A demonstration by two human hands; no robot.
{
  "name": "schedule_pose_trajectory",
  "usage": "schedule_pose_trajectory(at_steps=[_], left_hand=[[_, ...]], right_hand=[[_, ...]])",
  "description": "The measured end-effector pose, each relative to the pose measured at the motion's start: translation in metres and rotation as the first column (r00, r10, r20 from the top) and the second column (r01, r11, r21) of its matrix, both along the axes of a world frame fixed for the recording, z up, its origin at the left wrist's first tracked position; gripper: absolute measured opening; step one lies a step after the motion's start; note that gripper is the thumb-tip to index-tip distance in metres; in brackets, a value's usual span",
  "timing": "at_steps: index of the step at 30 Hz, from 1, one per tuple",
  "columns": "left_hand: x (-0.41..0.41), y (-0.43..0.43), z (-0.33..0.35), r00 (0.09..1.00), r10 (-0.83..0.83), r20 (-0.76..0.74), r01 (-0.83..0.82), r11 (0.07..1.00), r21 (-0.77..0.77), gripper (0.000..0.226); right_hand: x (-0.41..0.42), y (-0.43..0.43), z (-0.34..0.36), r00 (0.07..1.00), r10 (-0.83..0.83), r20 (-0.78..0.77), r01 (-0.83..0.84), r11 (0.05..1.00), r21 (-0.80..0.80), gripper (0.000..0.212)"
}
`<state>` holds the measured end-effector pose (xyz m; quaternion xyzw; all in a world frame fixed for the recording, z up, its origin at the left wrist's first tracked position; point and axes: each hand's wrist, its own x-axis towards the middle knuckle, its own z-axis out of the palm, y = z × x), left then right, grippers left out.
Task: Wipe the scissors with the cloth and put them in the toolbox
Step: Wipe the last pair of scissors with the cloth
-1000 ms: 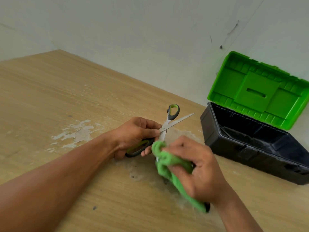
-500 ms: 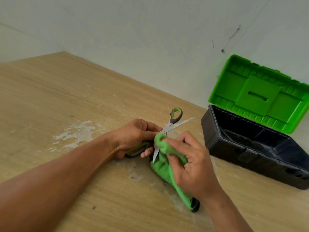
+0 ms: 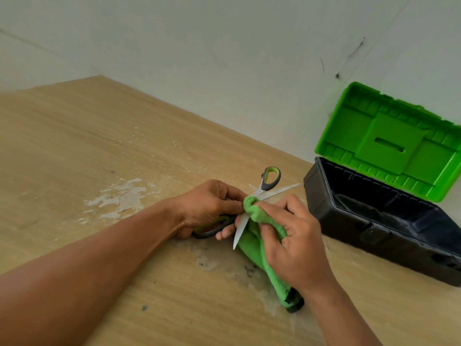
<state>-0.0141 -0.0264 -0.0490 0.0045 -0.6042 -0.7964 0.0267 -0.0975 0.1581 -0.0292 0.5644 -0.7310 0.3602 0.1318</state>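
Your route into the toolbox point(image 3: 361, 221) is open: lid point(image 3: 369, 136) tipped back by the wall, only a bare strip of table point(image 3: 74, 151) before its left side. Watch the scissors point(image 3: 267, 186): blades splayed, one tip toward the box. The cloth point(image 3: 262, 253) trails toward the near edge.

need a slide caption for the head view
Left hand holds open scissors, right hand holds a green cloth against the blades, open toolbox alongside.

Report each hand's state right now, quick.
Left hand: closed, gripping the scissors by one handle.
Right hand: closed, pinching the green cloth against the blades.
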Motion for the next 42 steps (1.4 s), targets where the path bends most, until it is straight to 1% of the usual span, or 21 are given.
schedule_pose_trajectory(at_steps=[1,3,4,8,9,11,12,13,16,17,19,20,24,28,29,31,33,36,38,40,42], left_hand=[[0.0,0.0,0.0,1.0,-0.004,0.005,0.004,1.0,-0.007,0.021],[0.003,-0.002,-0.002,1.0,-0.011,0.025,0.011,1.0,0.008,0.022],[0.003,-0.002,-0.002,1.0,-0.005,0.031,0.004,1.0,0.02,0.023],[-0.001,0.0,-0.002,1.0,0.002,0.024,-0.002,1.0,0.01,0.027],[-0.001,0.0,-0.002,1.0,0.006,0.027,-0.005,1.0,-0.007,0.026],[0.002,-0.001,-0.003,0.999,0.019,0.029,-0.018,1.0,-0.019,0.023],[0.002,-0.002,-0.003,0.999,0.024,0.031,-0.024,1.0,-0.009,0.021],[0.001,-0.003,-0.004,0.999,0.032,0.031,-0.033,0.999,0.001,0.019],[-0.002,0.0,-0.003,0.998,0.038,0.04,-0.038,0.999,0.003,0.021],[-0.002,0.0,-0.002,0.998,0.038,0.045,-0.038,0.999,-0.007,0.021],[0.0,-0.002,-0.004,0.997,0.062,0.047,-0.06,0.998,-0.023,0.02],[0.0,-0.003,-0.004,0.995,0.083,0.046,-0.082,0.996,-0.018,0.022],[-0.002,-0.001,-0.001,0.995,0.086,0.057,-0.086,0.996,-0.007,0.022],[0.002,0.0,0.001,0.992,0.112,0.063,-0.108,0.992,-0.059,0.02],[0.002,0.0,0.002,0.99,0.126,0.07,-0.121,0.99,-0.075,0.02],[-0.004,0.001,0.002,0.978,0.188,0.085,-0.179,0.978,-0.108,0.022],[-0.008,0.004,0.004,0.955,0.281,0.094,-0.269,0.956,-0.118,0.024],[-0.01,0.006,0.003,0.918,0.385,0.098,-0.374,0.921,-0.111,0.024],[-0.009,0.005,0.005,0.898,0.427,0.108,-0.417,0.903,-0.101,0.025],[-0.007,0.003,0.009,0.882,0.452,0.133,-0.447,0.892,-0.066,0.026],[-0.005,0.003,0.013,0.875,0.462,0.144,-0.463,0.886,-0.03,0.022]], right_hand=[[0.002,0.001,0.0,0.999,0.032,0.015,-0.032,0.999,0.009,0.034],[0.012,0.007,0.001,0.977,0.199,0.076,-0.204,0.977,0.062,0.033],[0.013,0.009,0.001,0.966,0.239,0.095,-0.245,0.967,0.062,0.033],[0.001,0.002,0.001,0.994,0.053,0.093,-0.054,0.999,0.005,0.035],[0.004,0.003,0.002,0.99,0.089,0.11,-0.091,0.996,0.017,0.035],[0.014,0.01,0.002,0.949,0.262,0.178,-0.279,0.957,0.075,0.036],[0.015,0.012,0.002,0.932,0.307,0.193,-0.326,0.942,0.079,0.035],[0.012,0.01,0.002,0.938,0.285,0.197,-0.303,0.951,0.069,0.034],[0.003,0.004,0.003,0.987,0.096,0.13,-0.099,0.995,0.019,0.033],[0.005,0.004,0.003,0.983,0.121,0.139,-0.125,0.992,0.021,0.033],[0.016,0.01,0.002,0.935,0.284,0.214,-0.304,0.95,0.069,0.031],[0.018,0.011,0.002,0.916,0.325,0.234,-0.351,0.933,0.078,0.031],[0.005,0.006,0.002,0.979,0.127,0.158,-0.135,0.99,0.039,0.033],[0.018,0.012,0.003,0.901,0.301,0.312,-0.353,0.927,0.124,0.029],[0.016,0.012,0.003,0.911,0.267,0.314,-0.322,0.936,0.14,0.031],[0.003,0.012,0.002,0.97,0.117,0.213,-0.149,0.979,0.139,0.035],[-0.005,0.013,0.004,0.989,0.015,0.15,-0.032,0.993,0.109,0.033],[-0.012,0.021,0.009,0.981,-0.03,0.19,0.025,0.999,0.029,0.023],[-0.016,0.027,0.017,0.929,0.082,0.36,-0.078,0.997,-0.024,0.019],[-0.018,0.034,0.025,0.807,0.242,0.539,-0.222,0.97,-0.103,0.014],[-0.021,0.041,0.03,0.665,0.298,0.685,-0.223,0.954,-0.199,0.011]])
